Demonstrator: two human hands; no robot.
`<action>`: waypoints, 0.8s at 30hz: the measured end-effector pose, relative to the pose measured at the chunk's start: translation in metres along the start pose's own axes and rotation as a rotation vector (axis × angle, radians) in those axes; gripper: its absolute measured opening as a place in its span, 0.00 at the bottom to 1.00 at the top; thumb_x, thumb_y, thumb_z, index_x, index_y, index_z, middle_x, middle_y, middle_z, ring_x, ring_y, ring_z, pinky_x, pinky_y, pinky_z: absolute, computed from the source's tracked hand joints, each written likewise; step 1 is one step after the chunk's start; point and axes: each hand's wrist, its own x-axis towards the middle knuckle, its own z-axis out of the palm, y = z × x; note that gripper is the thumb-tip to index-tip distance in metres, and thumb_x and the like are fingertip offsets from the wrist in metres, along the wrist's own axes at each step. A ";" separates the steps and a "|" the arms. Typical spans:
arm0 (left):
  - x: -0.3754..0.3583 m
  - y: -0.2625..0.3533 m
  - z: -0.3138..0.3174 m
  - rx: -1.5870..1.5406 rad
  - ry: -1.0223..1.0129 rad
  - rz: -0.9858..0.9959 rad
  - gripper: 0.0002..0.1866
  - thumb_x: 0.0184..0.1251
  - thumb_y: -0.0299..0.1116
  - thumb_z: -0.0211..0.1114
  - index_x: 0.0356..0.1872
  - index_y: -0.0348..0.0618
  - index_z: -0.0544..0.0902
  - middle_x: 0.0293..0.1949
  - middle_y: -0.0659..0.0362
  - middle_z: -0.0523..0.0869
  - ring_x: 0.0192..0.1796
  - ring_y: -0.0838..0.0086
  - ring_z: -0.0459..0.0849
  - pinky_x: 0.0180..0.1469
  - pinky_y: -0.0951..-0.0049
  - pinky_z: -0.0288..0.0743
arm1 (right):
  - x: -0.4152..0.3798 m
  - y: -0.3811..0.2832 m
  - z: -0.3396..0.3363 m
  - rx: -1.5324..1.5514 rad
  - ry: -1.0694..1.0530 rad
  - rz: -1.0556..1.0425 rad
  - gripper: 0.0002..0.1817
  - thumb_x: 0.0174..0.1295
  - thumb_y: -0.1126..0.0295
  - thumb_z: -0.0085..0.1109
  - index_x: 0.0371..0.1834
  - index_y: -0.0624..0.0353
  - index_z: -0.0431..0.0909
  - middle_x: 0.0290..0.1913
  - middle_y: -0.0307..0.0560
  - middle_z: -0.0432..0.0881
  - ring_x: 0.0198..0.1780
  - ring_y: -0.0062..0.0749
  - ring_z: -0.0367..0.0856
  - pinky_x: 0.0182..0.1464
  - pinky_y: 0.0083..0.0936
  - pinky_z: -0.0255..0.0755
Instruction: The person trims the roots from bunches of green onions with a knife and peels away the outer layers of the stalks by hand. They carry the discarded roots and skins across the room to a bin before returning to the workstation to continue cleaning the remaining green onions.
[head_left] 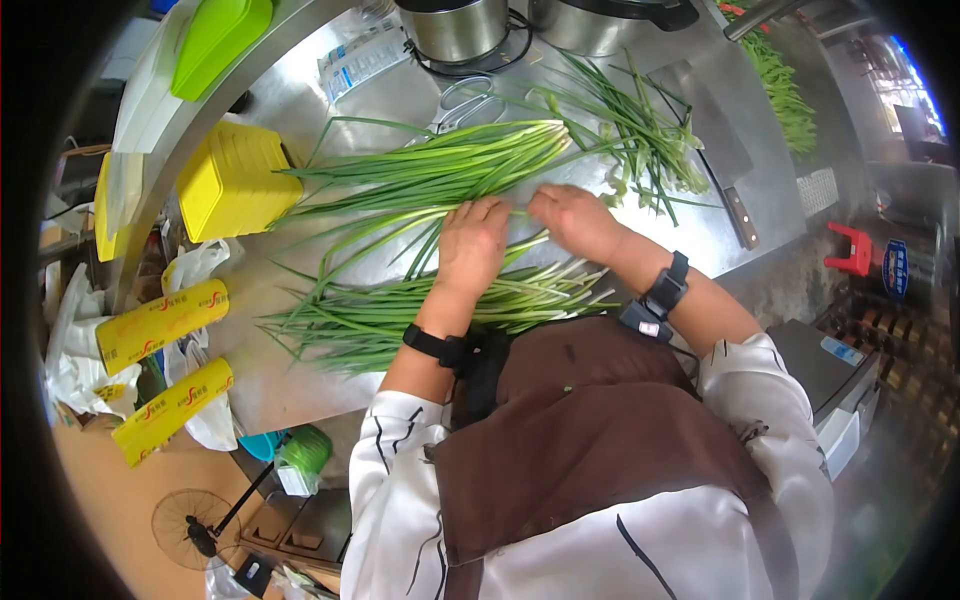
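Observation:
My left hand (472, 240) is closed on some green onion stalks between two bunches on the metal table. Close beside it on the right, my right hand (574, 222) has its fingers bent together at the white end of the stalks. Beyond my hands lies a neat bunch of green onions (450, 160), its white ends to the right. A looser bunch (400, 312) rests nearest my apron. Loose trimmed leaves (645, 135) are heaped at the back right. What my right fingertips pinch is too small to make out.
A knife (738, 212) lies at the right of the metal table (300, 385). Scissors (466, 103) and a steel pot (456, 30) are at the back. Yellow containers (235, 180) and two yellow boxes (165, 322) stand at the left.

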 end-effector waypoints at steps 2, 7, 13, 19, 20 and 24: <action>-0.001 -0.002 0.004 0.021 -0.019 0.036 0.09 0.56 0.28 0.70 0.40 0.45 0.86 0.45 0.62 0.85 0.46 0.62 0.82 0.49 0.62 0.74 | -0.009 -0.006 -0.003 0.140 -0.019 0.086 0.08 0.59 0.77 0.57 0.41 0.59 0.78 0.40 0.51 0.80 0.42 0.51 0.81 0.45 0.38 0.76; -0.008 -0.008 0.012 0.057 -0.045 0.045 0.04 0.56 0.28 0.71 0.32 0.45 0.85 0.40 0.63 0.83 0.43 0.63 0.82 0.46 0.62 0.72 | -0.023 -0.005 -0.028 0.415 0.038 0.288 0.05 0.67 0.75 0.54 0.43 0.61 0.76 0.42 0.53 0.80 0.44 0.51 0.80 0.47 0.37 0.75; -0.009 -0.010 0.013 0.034 -0.069 0.031 0.04 0.57 0.29 0.71 0.31 0.44 0.84 0.40 0.62 0.83 0.43 0.63 0.82 0.46 0.61 0.73 | -0.030 0.051 -0.076 0.938 0.765 0.667 0.02 0.71 0.76 0.54 0.43 0.60 0.75 0.35 0.39 0.79 0.27 0.19 0.69 0.32 0.19 0.68; -0.002 -0.005 0.005 -0.073 -0.038 -0.056 0.08 0.57 0.29 0.71 0.39 0.45 0.85 0.42 0.59 0.84 0.45 0.61 0.83 0.48 0.59 0.74 | 0.013 0.030 -0.039 0.235 0.419 0.295 0.08 0.61 0.78 0.59 0.43 0.60 0.78 0.37 0.48 0.81 0.37 0.33 0.80 0.39 0.30 0.75; 0.000 -0.005 0.004 -0.068 -0.003 -0.070 0.09 0.57 0.29 0.70 0.40 0.45 0.85 0.42 0.58 0.84 0.47 0.60 0.82 0.50 0.59 0.73 | 0.023 0.025 -0.031 0.038 0.362 0.112 0.09 0.57 0.78 0.59 0.41 0.60 0.79 0.38 0.49 0.80 0.40 0.38 0.81 0.43 0.34 0.75; 0.019 0.003 -0.011 0.021 0.158 -0.052 0.13 0.57 0.29 0.71 0.44 0.45 0.85 0.44 0.57 0.84 0.55 0.58 0.79 0.58 0.58 0.69 | 0.040 0.027 -0.001 -0.281 0.144 0.035 0.06 0.51 0.73 0.56 0.29 0.57 0.82 0.36 0.45 0.78 0.45 0.41 0.80 0.51 0.36 0.71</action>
